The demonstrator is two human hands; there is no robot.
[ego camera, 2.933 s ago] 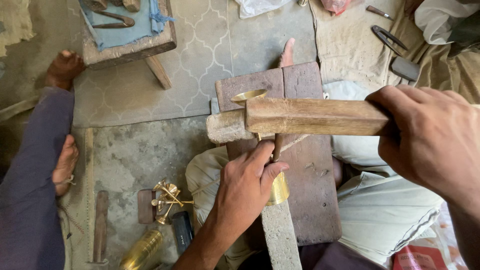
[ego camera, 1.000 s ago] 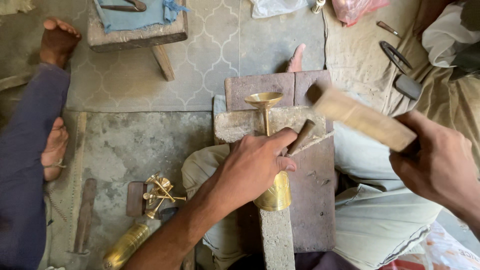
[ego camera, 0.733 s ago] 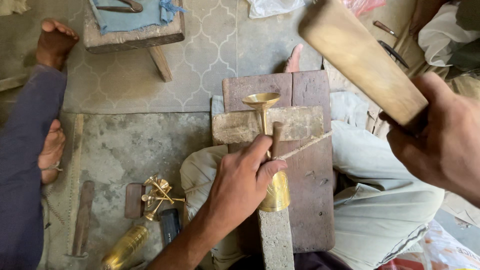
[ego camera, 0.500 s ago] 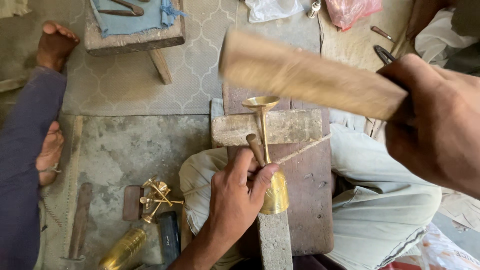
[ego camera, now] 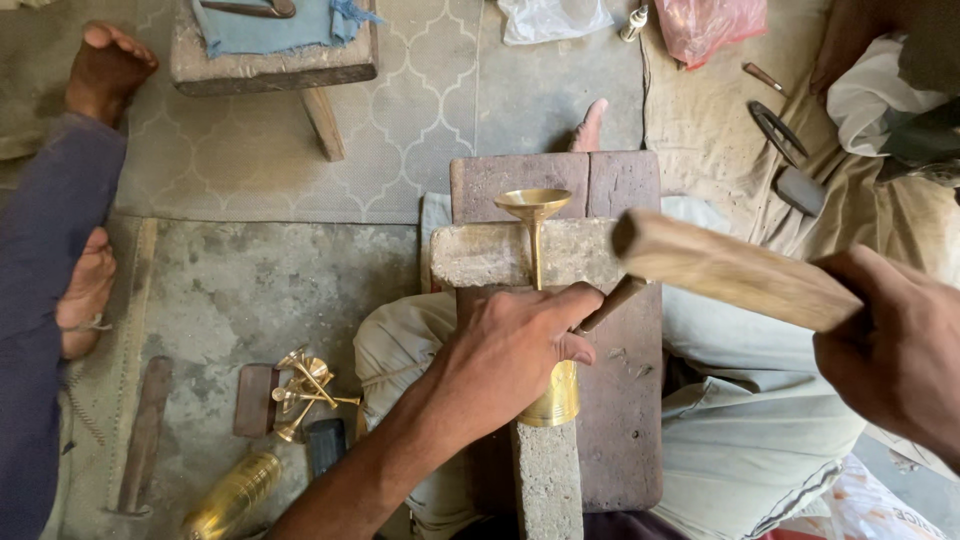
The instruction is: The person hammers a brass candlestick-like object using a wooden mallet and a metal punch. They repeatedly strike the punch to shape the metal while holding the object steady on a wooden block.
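L hand pinned a brass piece on a stone block; R hand gripped a wooden mallet.

Left hand (ego camera: 510, 350) was clenched round the brass piece (ego camera: 535, 215) mid-stem, w/ its funnel top just beyond the fingers & its wider base (ego camera: 553, 395) at the heel of the hand, lying on the stone block (ego camera: 480, 255) atop a wooden board (ego camera: 620, 400). Right hand (ego camera: 900, 350) grasped the wooden mallet (ego camera: 730, 270), head just right of the L fingers. Small brass parts (ego camera: 305, 385) lay on the floor, left of the L forearm.
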